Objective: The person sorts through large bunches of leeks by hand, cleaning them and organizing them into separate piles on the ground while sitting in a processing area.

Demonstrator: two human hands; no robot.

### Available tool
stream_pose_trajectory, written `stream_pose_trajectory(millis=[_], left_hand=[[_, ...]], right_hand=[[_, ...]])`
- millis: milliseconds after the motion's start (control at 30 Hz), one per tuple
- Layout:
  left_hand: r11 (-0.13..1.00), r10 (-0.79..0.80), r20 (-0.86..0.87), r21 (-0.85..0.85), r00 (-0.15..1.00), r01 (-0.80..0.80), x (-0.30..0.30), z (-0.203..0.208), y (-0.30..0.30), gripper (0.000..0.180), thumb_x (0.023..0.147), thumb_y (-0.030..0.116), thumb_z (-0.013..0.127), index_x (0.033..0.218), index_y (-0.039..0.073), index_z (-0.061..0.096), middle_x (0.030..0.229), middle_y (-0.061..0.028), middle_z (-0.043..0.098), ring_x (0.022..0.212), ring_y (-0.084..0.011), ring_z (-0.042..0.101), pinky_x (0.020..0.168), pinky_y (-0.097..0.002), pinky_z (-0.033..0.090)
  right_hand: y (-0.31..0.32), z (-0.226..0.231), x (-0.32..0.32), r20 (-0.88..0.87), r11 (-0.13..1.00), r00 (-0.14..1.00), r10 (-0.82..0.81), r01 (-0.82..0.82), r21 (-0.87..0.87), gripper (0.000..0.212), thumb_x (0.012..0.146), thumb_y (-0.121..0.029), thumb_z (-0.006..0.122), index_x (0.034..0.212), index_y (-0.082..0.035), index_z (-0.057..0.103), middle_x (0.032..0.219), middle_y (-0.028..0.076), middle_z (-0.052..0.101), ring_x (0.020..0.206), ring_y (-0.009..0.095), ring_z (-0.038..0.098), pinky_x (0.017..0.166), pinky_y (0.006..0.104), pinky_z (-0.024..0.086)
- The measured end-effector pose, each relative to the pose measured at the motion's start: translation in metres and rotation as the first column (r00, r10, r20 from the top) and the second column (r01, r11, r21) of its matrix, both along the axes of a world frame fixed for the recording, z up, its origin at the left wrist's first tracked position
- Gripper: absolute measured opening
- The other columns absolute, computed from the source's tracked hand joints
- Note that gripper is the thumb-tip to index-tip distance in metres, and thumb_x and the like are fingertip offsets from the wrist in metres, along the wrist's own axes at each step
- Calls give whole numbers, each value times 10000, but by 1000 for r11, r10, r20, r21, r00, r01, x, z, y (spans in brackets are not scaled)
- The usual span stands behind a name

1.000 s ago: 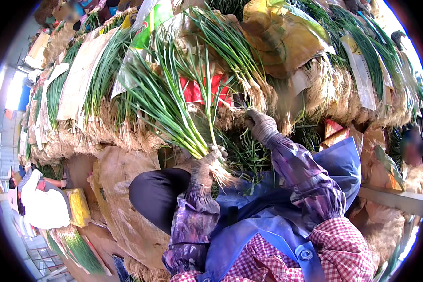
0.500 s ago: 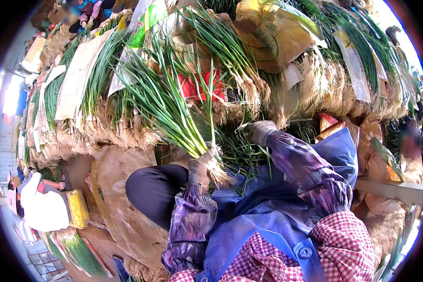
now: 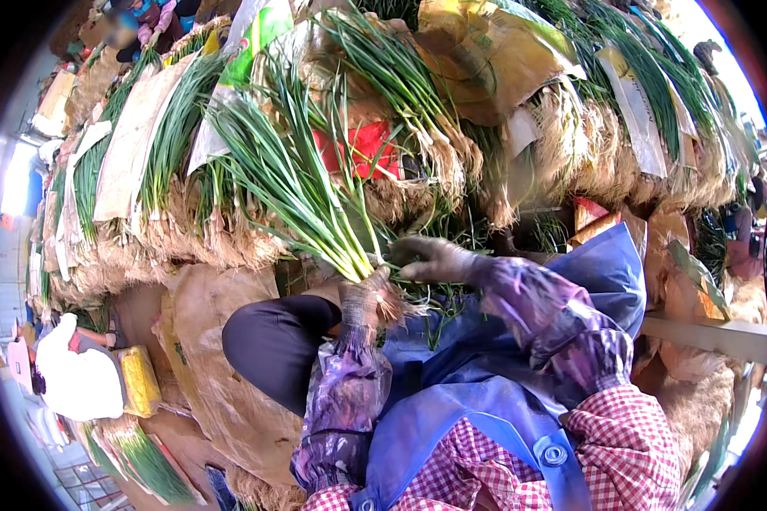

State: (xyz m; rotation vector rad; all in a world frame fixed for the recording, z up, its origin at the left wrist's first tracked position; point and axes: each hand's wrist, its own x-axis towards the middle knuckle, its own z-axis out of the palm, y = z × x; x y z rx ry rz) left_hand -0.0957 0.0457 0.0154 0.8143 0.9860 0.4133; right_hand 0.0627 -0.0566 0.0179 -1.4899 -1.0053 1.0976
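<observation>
A bunch of green onions (image 3: 322, 223) leans up and to the left, its leaves fanned out at the top. My left hand (image 3: 363, 300), gloved, is closed around its pale lower end, and the stringy roots stick out to the right of the fist. My right hand (image 3: 433, 259), also gloved, is just right of the stalks. Its fingers stretch toward them, with nothing seen in the grasp; whether the fingertips touch the stalks is unclear. Loose green leaves (image 3: 443, 298) lie on the blue apron (image 3: 435, 345) and beyond the right hand.
Ahead, a long heap of green onions (image 3: 562, 153) shows its roots toward me, partly covered by brown sacks (image 3: 477, 64). A red package (image 3: 362, 150) lies in the heap. A person in white (image 3: 78, 370) sits at left beside a yellow bundle (image 3: 138, 381). A metal bar (image 3: 712, 336) crosses at right.
My right hand has moved left and slightly nearer, from over the loose leaves to beside the held bunch, its fingers stretching out. My left hand keeps its hold almost in place.
</observation>
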Motion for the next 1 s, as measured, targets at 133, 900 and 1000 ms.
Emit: stream_pose_trajectory(millis=[133,900,1000], left_hand=[[996,70,14,60,997,-71,-7,10,1,200,720,-78,681,871,33,610,749,-18,588,564,-105,526,480,-236,442],[985,-53,668,-87,743,148,3,76,-3,305,772,49,632,1031,50,472,771,-33,475,685,-123,463,614,-244,422],[979,-135,603,-44,786,201,17,59,7,380,793,91,639,1124,58,456,800,-46,487,673,-123,476,621,-248,438]], right_hand=[[23,6,4,727,923,619,297,8,-385,239,853,-263,592,998,-76,624,777,100,651,763,250,649,713,349,505],[0,10,82,450,509,492,746,15,-860,223,762,-335,670,905,-166,657,793,53,636,723,202,623,626,328,511],[26,17,131,898,837,437,-59,511,-194,310,814,-347,611,1043,-138,593,879,107,625,802,262,625,681,377,514]])
